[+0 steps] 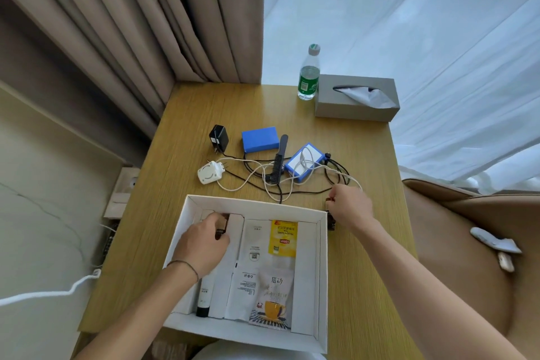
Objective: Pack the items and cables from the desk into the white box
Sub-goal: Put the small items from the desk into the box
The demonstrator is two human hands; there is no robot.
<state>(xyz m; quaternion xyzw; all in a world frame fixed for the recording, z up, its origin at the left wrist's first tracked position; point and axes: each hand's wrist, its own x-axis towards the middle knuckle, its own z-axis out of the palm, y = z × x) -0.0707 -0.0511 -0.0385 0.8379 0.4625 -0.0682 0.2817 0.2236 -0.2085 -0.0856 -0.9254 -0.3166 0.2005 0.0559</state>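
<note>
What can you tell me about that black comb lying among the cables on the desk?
The black comb looks like plastic, long and narrow, with a smooth handle at its far end and fine teeth along the near half. It lies flat on the wooden desk, pointing away from the person, between the two blue boxes. White and black cables cross at its toothed end. Neither hand touches it.

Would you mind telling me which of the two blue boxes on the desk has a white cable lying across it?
The right-hand blue box, beside the black comb, white-topped. The plain blue box behind it has none.
</note>
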